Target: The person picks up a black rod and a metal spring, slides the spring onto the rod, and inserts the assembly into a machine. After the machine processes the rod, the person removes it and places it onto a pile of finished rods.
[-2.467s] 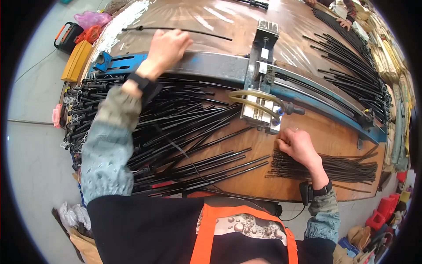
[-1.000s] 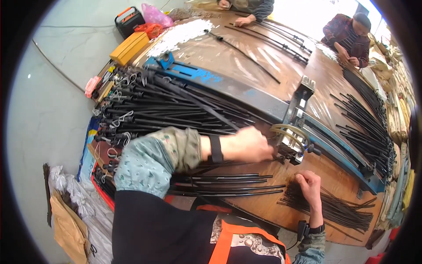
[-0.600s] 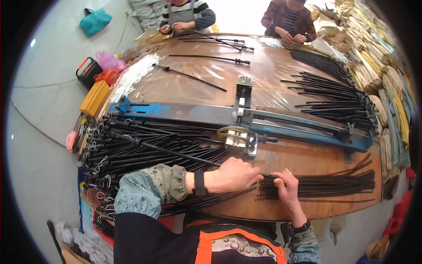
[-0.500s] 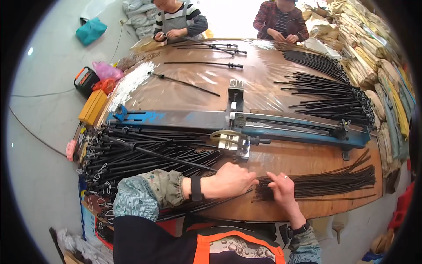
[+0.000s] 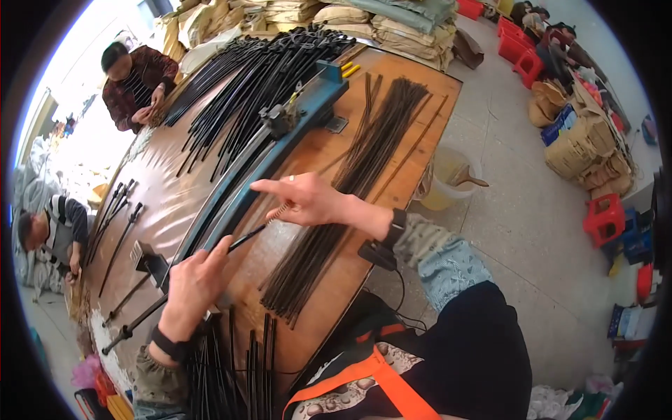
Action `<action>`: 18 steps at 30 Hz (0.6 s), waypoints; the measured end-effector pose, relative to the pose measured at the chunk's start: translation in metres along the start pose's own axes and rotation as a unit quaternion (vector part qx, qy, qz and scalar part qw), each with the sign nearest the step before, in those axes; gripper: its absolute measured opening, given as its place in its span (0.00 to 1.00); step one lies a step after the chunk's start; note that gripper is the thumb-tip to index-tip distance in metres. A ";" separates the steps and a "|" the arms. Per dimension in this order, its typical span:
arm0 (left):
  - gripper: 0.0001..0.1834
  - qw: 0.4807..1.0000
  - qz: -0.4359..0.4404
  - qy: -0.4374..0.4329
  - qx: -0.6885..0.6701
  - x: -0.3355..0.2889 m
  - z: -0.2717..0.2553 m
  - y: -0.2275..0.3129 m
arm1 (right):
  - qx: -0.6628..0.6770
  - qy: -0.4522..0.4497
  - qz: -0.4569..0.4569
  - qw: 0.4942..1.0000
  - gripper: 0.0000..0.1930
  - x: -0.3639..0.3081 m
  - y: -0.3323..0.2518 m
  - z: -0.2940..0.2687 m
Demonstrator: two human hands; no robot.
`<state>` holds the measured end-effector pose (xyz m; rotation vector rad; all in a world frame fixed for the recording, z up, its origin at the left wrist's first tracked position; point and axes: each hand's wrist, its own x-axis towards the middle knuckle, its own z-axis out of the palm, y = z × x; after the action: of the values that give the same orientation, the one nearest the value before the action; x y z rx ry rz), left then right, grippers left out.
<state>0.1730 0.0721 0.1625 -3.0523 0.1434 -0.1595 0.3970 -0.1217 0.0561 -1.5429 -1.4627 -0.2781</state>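
My left hand [image 5: 192,285] is closed around a long black rod [image 5: 145,315] that slants across the table, its collared end at the lower left. Out of the rod's upper right end runs a thin coiled spring [image 5: 281,210]. My right hand [image 5: 308,200] pinches that spring with curled fingers, while its index finger points left. Below and beyond the right wrist lies a bundle of thin dark brown strands [image 5: 378,133], too fine to tell whether they are springs or rods.
A blue metal rail [image 5: 241,199] with a sliding clamp [image 5: 280,120] crosses the table [image 5: 413,150]. Black rods [image 5: 231,105] lie beyond it, others [image 5: 217,371] near my left forearm. Two people work at the far edge. A bucket [image 5: 448,178] holding a brush stands beside the table.
My view has swung right and tilted. Both hands have moved from the near table edge toward the rail, and now the black rod and spring show between them.
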 end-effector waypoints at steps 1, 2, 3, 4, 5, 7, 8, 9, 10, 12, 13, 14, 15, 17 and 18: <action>0.23 1.000 0.011 0.004 0.000 0.010 0.003 0.004 | 0.019 -0.023 -0.029 0.999 0.26 0.004 0.003 -0.013; 0.23 0.998 0.026 0.053 -0.016 0.026 0.007 0.011 | 0.005 -0.020 -0.023 1.000 0.26 -0.006 0.022 -0.029; 0.23 0.994 0.035 0.098 -0.032 0.035 0.011 0.017 | -0.040 0.016 0.017 0.999 0.24 -0.029 0.050 -0.037; 0.23 0.988 0.042 0.143 -0.049 0.044 0.015 0.021 | -0.085 0.050 0.056 0.994 0.23 -0.051 0.077 -0.045; 0.23 0.988 0.036 0.144 -0.044 0.043 0.019 0.017 | -0.119 0.083 0.084 0.986 0.22 -0.044 0.077 -0.051; 0.26 0.992 0.044 0.098 -0.073 0.038 0.036 0.004 | -0.106 0.058 0.020 0.992 0.19 -0.027 0.074 -0.050; 0.28 0.992 0.055 0.070 -0.092 0.038 0.038 0.000 | -0.099 0.037 -0.028 0.994 0.17 -0.016 0.058 -0.049; 0.28 0.992 0.056 0.066 -0.094 0.037 0.038 -0.002 | -0.092 0.016 -0.076 0.993 0.15 -0.010 0.050 -0.046; 0.28 0.994 0.048 0.037 -0.089 0.047 0.028 0.006 | -0.099 0.015 -0.073 0.992 0.15 -0.020 0.062 -0.055; 0.28 0.996 0.033 -0.020 -0.080 0.064 0.016 0.018 | -0.166 0.081 0.116 0.976 0.12 -0.055 0.104 -0.079; 0.28 0.997 0.029 -0.015 -0.075 0.067 0.020 0.015 | -0.188 0.115 0.198 0.955 0.11 -0.050 0.113 -0.085; 0.29 0.997 0.035 -0.029 -0.058 0.069 0.029 0.011 | -0.186 0.116 0.192 0.956 0.11 -0.043 0.122 -0.087; 0.30 0.997 0.042 -0.050 -0.045 0.067 0.035 0.008 | -0.184 0.116 0.118 0.969 0.10 -0.034 0.115 -0.087; 0.31 0.995 0.046 -0.076 -0.033 0.059 0.042 0.003 | -0.175 0.115 -0.030 0.977 0.10 -0.019 0.100 -0.084; 0.31 0.997 0.044 -0.037 -0.043 0.065 0.037 0.006 | -0.175 0.114 -0.031 0.977 0.10 -0.020 0.102 -0.087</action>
<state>0.2412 0.0623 0.1320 -3.1251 0.2875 -0.0342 0.5175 -0.1816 0.0389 -1.6783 -1.3293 -0.7584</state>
